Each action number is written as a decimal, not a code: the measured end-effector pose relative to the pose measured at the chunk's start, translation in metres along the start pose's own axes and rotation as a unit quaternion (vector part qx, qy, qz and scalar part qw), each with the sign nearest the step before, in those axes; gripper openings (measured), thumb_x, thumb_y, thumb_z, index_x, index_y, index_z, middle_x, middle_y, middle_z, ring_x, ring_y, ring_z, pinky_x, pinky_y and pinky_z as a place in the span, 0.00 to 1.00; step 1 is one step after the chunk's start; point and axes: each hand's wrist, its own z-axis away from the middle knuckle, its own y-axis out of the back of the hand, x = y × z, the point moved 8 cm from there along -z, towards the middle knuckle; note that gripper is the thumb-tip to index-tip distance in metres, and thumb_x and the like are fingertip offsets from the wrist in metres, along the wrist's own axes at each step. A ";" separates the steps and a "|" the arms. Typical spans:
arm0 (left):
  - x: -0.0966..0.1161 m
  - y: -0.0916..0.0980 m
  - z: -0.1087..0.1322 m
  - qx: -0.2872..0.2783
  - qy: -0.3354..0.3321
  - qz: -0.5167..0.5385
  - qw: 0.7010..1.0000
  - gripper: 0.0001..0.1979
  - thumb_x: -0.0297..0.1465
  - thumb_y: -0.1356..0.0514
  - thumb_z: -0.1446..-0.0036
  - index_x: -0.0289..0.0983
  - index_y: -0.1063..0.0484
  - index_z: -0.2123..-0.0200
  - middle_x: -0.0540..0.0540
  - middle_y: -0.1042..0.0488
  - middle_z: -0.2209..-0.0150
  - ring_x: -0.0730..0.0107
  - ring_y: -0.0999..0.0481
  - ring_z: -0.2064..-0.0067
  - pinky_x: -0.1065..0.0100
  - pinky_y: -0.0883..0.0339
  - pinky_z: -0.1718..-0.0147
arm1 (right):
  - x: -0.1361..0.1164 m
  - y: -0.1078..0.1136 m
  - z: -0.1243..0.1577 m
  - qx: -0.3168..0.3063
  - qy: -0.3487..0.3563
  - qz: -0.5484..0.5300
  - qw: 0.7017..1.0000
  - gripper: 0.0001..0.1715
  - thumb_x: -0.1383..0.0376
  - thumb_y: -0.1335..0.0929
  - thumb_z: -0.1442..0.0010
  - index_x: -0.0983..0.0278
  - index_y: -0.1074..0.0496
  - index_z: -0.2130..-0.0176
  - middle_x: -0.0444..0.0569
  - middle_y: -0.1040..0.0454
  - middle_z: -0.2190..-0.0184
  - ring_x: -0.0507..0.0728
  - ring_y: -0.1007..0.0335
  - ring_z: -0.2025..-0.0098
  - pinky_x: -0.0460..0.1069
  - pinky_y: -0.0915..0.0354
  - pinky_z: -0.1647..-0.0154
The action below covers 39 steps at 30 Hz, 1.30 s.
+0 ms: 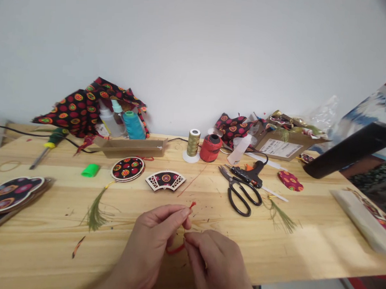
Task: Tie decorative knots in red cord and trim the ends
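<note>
My left hand [155, 237] pinches a thin red cord [192, 204] between thumb and forefinger, its frayed tip sticking up past the fingertips. My right hand [214, 260] is closed on the same cord lower down, where a red loop [175, 249] curves between the two hands. Both hands hover over the near middle of the wooden table [304, 249]. Just beyond them lie a fan-shaped wooden ornament [165, 179] and an oval one with patterned fabric [127, 168], which trails a green tassel [96, 212].
Black scissors [240, 192] and a glue gun [248, 173] lie to the right, with a second tassel [281, 216]. Thread spools [193, 143], a red spool [211, 148], bottles, a cardboard tray [128, 147], patterned cloth [81, 106], a screwdriver [48, 147] and a green cap [90, 170] stand behind.
</note>
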 end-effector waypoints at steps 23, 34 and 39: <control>-0.023 -0.030 0.011 -0.237 0.097 0.112 0.960 0.08 0.31 0.37 0.51 0.33 0.25 0.79 0.53 0.35 0.83 0.80 0.49 0.82 0.71 0.60 0.81 | 0.050 0.003 -0.028 -0.073 -0.238 -0.422 0.872 0.02 0.72 0.31 0.49 0.66 0.27 0.72 0.41 0.30 0.78 0.46 0.37 0.75 0.41 0.40 0.73; -0.025 -0.026 0.005 -0.197 0.083 0.156 0.964 0.12 0.33 0.38 0.51 0.34 0.29 0.83 0.56 0.44 0.86 0.80 0.52 0.83 0.71 0.59 0.83 | 0.045 0.000 -0.015 -0.034 -0.273 -0.516 0.811 0.04 0.68 0.29 0.50 0.64 0.25 0.69 0.43 0.27 0.74 0.47 0.34 0.72 0.41 0.37 0.70; -0.021 -0.024 0.005 -0.181 0.042 0.106 0.977 0.13 0.33 0.40 0.48 0.33 0.28 0.81 0.57 0.47 0.88 0.80 0.53 0.83 0.70 0.59 0.81 | 0.047 0.009 -0.019 0.016 -0.245 -0.412 0.877 0.01 0.69 0.29 0.52 0.65 0.24 0.74 0.45 0.27 0.76 0.50 0.32 0.72 0.44 0.36 0.70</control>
